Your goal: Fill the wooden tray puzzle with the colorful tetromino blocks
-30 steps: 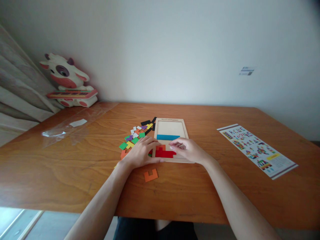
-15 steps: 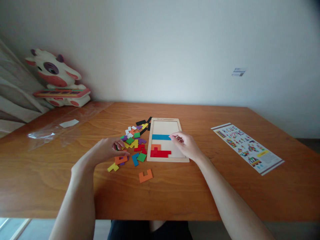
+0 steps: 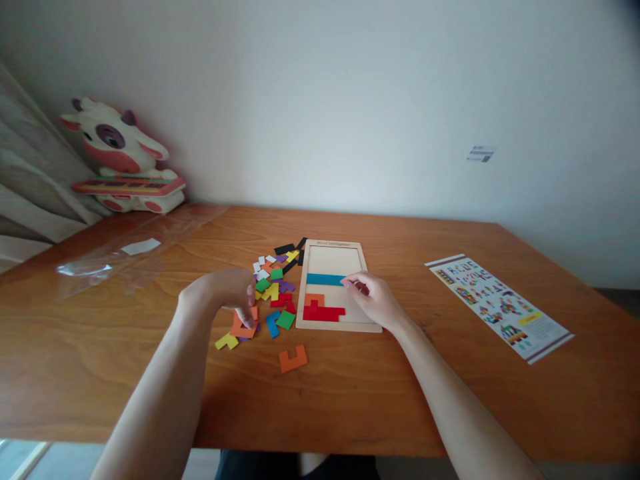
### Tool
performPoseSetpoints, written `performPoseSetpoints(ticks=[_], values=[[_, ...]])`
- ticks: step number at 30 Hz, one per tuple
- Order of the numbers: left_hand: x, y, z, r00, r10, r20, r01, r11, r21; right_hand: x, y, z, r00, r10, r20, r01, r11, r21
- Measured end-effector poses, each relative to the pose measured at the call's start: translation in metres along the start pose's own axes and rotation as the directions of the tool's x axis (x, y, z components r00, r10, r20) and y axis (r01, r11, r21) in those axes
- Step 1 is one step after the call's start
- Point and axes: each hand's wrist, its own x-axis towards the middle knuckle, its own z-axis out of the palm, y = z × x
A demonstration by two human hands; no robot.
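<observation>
My left hand (image 3: 227, 292) is bent over the loose pieces, its fingers apart and pointing down. A fingertip touches or hovers just over an orange puzzle piece (image 3: 243, 333), which lies partly on a purple one. Over the wooden puzzle tray (image 3: 335, 327), my right hand (image 3: 373, 298) has its thumb and fingers pinched at the right end of a long blue puzzle piece (image 3: 324, 279), which lies across the tray. Lower left in the tray, a red piece (image 3: 327, 314) sits against an orange piece (image 3: 314, 299).
Several loose coloured pieces (image 3: 271, 292) are heaped left of the tray; an orange U-shaped piece (image 3: 293, 360) lies nearer me. A printed pattern sheet (image 3: 500, 307) is at the right. Clear plastic wrap (image 3: 105, 267) and a cow-shaped toy keyboard (image 3: 130, 187) stand at the left.
My left hand has moved slightly right, and its fingers have turned down onto the orange piece. My right hand stays at the blue piece's end. The view has shifted slightly.
</observation>
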Motion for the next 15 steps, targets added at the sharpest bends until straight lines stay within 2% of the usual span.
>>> performPoseSetpoints(ticks=[3, 5, 7, 10, 15], values=[[-0.002, -0.003, 0.000, 0.990, -0.028, 0.137, 0.026, 1.000, 0.018, 0.000, -0.002, 0.000, 1.000, 0.000, 0.015, 0.000, 1.000, -0.025], [-0.003, -0.005, 0.001, 0.989, 0.028, 0.147, -0.024, 0.999, -0.031, 0.000, -0.002, 0.001, 1.000, -0.001, 0.021, 0.002, 1.000, -0.031], [-0.002, -0.005, 0.003, 0.991, 0.096, 0.098, -0.088, 0.992, -0.086, 0.000, -0.003, 0.002, 1.000, -0.004, 0.024, 0.005, 1.000, -0.030], [0.005, 0.000, 0.009, 0.983, 0.180, -0.033, -0.183, 0.979, -0.088, 0.000, -0.003, 0.003, 1.000, -0.006, 0.029, 0.007, 1.000, -0.030], [0.013, 0.013, 0.022, 0.918, 0.367, -0.152, -0.382, 0.921, -0.080, -0.001, -0.003, 0.003, 0.999, -0.015, 0.029, 0.016, 0.999, -0.038]])
